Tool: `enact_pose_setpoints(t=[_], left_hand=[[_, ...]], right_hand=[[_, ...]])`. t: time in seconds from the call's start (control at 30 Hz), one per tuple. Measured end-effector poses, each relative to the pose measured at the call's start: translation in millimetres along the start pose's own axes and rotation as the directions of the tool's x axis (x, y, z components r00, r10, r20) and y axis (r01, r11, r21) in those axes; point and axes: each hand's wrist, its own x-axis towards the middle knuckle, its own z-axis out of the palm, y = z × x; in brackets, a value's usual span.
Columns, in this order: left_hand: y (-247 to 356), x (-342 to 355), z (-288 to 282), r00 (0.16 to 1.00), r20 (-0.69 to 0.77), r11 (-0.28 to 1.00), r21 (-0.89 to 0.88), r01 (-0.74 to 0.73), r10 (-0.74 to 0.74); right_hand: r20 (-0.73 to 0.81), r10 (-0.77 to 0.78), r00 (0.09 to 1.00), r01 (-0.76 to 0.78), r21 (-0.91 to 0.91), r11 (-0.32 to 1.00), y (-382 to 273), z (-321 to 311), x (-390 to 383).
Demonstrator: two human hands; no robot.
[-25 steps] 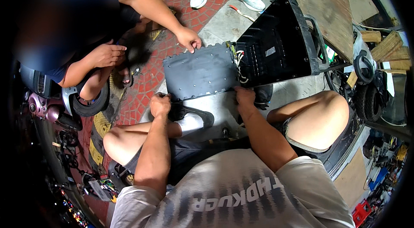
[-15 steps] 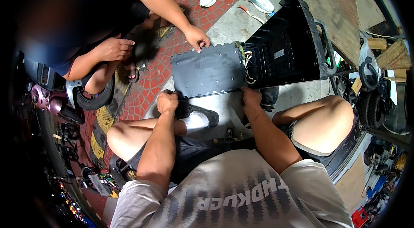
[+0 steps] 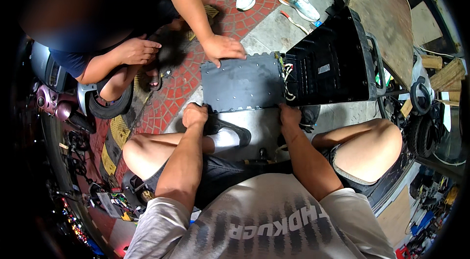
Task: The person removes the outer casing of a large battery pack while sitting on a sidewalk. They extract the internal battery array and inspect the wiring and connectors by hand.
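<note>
Between my two hands lies a dark grey rectangular panel (image 3: 242,82), dotted with small round bumps and ragged along its far edge. Its near left corner is pinched by the closed fingers of my left hand (image 3: 195,114). At the near right corner, my right hand (image 3: 291,114) grips the same panel, its fingertips partly hidden. Pale wires (image 3: 289,80) run along the panel's right edge, at the mouth of an open black case (image 3: 333,65) lying on its side. A co-worker's hand (image 3: 223,49) rests at the panel's far left edge.
The co-worker squats at the left near a parked scooter (image 3: 63,109). A second person's sneakers (image 3: 299,7) stand at the far side, with red-handled pliers (image 3: 293,21) on the floor. A wooden board (image 3: 382,24), tyres (image 3: 421,134) and wood blocks (image 3: 448,73) fill the right.
The view has shifted slightly, so the scene sits lower and further right. The co-worker's far hand has gone from pinching the panel's edge to lying flatter over it. My hands keep their grip.
</note>
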Motion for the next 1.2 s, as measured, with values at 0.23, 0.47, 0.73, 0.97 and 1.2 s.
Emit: enact_pose_setpoints(t=[0.23, 0.47, 0.73, 0.97, 1.2], left_hand=[[6, -12, -5, 0.99, -0.082, 0.992, -0.037, -0.119, 0.115], [56, 1, 7, 0.725, 0.462, 0.4, -0.874, 0.275, 0.51], [65, 2, 33, 0.746, 0.489, 0.392, -0.86, 0.326, 0.452], [136, 21, 38, 0.664, 0.619, 0.288, -0.785, 0.549, 0.419], [166, 43, 40, 0.731, 0.612, 0.325, -0.787, 0.525, 0.301]], right_hand=[[0.147, -0.06, 0.987, 0.097, -0.252, 0.963, 13, -3, -5], [0.661, 0.219, 0.717, -0.332, 0.048, 0.942, -48, 31, -15], [0.635, 0.399, 0.662, -0.512, -0.006, 0.859, -61, 50, 23], [0.611, 0.321, 0.723, -0.46, 0.081, 0.884, -101, 97, 72], [0.337, 0.201, 0.92, -0.219, 0.018, 0.975, -123, 133, 91]])
